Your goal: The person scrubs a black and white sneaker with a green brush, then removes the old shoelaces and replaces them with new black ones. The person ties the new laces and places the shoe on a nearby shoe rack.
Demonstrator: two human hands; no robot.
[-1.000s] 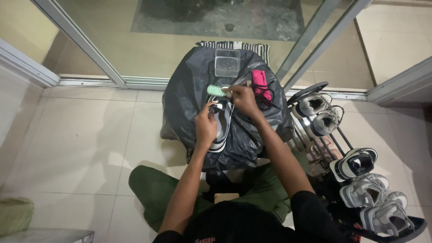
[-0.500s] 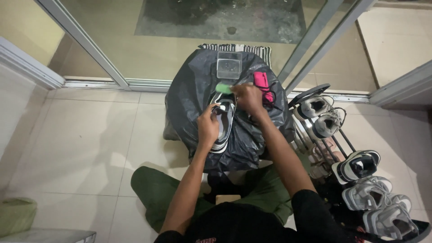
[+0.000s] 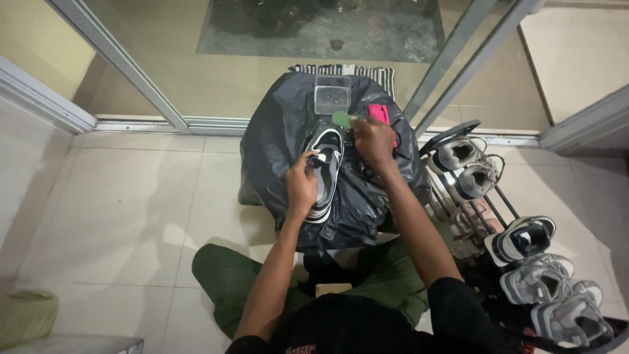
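A black and white sneaker point(image 3: 325, 167) lies on a surface covered with a black plastic bag point(image 3: 275, 137). My left hand point(image 3: 302, 187) grips the sneaker's side near the heel. My right hand point(image 3: 373, 139) is closed around a small green brush point(image 3: 341, 118), held just above the sneaker's toe end. A clear plastic box point(image 3: 331, 96) sits at the far edge of the bag. A pink object point(image 3: 379, 113) lies beside my right hand.
A metal shoe rack point(image 3: 485, 196) on the right holds several grey, white and black sneakers point(image 3: 524, 237). A sliding glass door frame point(image 3: 131, 98) runs ahead, with a striped mat point(image 3: 341, 69) behind the bag. My legs in green trousers point(image 3: 223, 278) are folded on the tiled floor.
The view has shifted slightly. My right hand with the green brush has moved a little over the sneaker's toe end, while my left hand keeps holding the sneaker.
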